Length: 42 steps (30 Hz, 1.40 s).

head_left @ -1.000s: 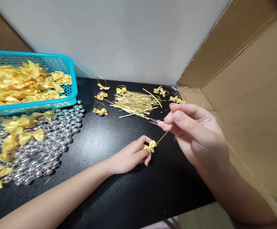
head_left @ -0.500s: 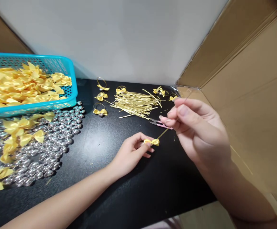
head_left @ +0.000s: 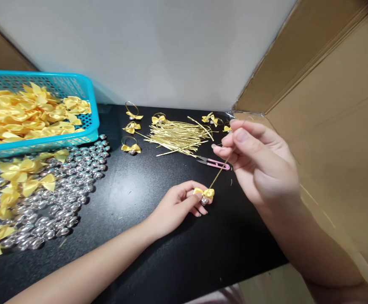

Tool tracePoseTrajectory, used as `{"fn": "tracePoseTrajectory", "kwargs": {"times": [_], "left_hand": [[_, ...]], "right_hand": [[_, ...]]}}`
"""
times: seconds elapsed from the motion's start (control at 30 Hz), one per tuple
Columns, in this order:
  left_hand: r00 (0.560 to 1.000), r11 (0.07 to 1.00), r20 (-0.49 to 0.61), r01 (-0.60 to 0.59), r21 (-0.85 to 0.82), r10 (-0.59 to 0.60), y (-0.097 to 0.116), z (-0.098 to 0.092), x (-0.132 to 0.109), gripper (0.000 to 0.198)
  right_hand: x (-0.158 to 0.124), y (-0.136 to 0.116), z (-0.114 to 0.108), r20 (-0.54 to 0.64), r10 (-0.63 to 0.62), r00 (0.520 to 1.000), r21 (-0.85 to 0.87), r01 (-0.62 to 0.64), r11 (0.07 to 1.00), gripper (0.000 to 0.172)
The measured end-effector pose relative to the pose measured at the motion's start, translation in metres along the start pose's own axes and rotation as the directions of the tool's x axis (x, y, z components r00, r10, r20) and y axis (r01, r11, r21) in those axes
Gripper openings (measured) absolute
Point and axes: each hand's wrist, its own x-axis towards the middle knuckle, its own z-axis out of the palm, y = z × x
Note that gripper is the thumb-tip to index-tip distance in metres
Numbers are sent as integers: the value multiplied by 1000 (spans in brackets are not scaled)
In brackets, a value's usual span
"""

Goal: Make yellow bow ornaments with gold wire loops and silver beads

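Note:
Between the thumb and fingers of my left hand is a yellow ribbon bow, held just above the black table. A silver bead hangs under the bow's knot. From the bow a thin gold cord runs taut up to the right. My right hand, raised above the table, pinches the cord's upper part between thumb and forefinger. Pink thread snips lie behind the cord, close to a pile of gold cords.
A turquoise basket full of yellow bows stands at the left. Silver beads and loose bows spread in front of it. Several looped bows with beads lie around the cord pile. Cardboard walls the right side.
The bow has turned in my left hand, so the silver bead now shows below it. My right hand has moved slightly left and up, and more cord shows between the hands.

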Motion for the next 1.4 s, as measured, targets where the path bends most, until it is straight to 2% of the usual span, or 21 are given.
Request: {"fn": "tracePoseTrajectory", "kwargs": {"times": [0.13, 0.37, 0.6, 0.83, 1.0, 1.13, 1.23, 1.4], "left_hand": [[1000, 1000, 25, 16, -27, -15, -1, -1, 1, 25], [993, 987, -68, 86, -136, -96, 0, 2, 6, 19], [992, 982, -70, 93, -164, -105, 2, 2, 7, 21], [999, 999, -20, 26, -48, -27, -2, -3, 6, 27], [999, 998, -22, -47, -47, 46, -4, -4, 3, 35], [997, 997, -13, -77, -5, 77, -4, -4, 2, 29], [997, 997, -16, -81, 12, 82, -4, -4, 2, 28], [999, 998, -39, -33, -52, 31, -4, -5, 3, 27]], "right_hand": [[0, -1, -1, 2, -2, 1000, -9, 2, 1000, 11], [0, -5, 1, -6, 0, 1000, -30, 0, 1000, 13], [4, 0, 4, 28, -1, 1000, 3, 1, 1000, 11], [4, 0, 3, 9, -18, 1000, -2, 18, 1000, 11], [3, -1, 2, -11, -14, 1000, -4, 14, 1000, 10], [3, -1, 0, -18, -25, 1000, -26, 25, 999, 10], [2, -2, -1, -19, -33, 999, -33, 32, 999, 10], [2, -2, -3, -27, -27, 999, -25, 27, 999, 11]]}}
